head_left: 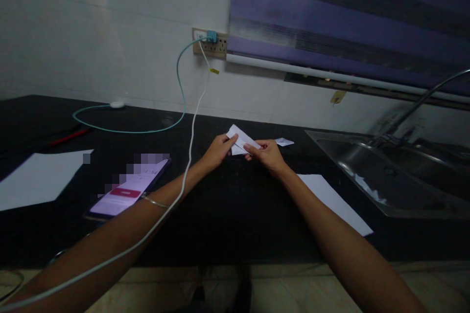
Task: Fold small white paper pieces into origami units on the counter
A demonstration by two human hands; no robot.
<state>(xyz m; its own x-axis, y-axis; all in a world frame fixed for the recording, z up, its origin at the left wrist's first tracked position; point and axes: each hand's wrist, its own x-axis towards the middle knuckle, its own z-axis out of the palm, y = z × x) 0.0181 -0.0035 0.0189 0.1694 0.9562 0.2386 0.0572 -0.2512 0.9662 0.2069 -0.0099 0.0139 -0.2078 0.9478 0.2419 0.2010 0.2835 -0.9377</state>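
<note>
Both hands hold a small folded piece of white paper point(238, 138) above the black countertop point(227, 215). My left hand point(219, 149) is closed on its left side, the thumb lying on top. On the right side, my right hand point(269, 155) pinches the paper between thumb and fingers. The fingers beneath it are partly hidden. Just beyond my right hand lies a small, pale, flat piece point(284, 142) on the counter. A larger white sheet point(330, 200) lies partly behind my right forearm.
A lit phone point(128, 188) and another white sheet point(40, 178) lie at left. A white cable point(191, 146) crosses over my left forearm from the wall socket point(210, 43). A teal cable point(147, 131) loops at the back. At right is a metal sink point(367, 171) with a faucet point(422, 100).
</note>
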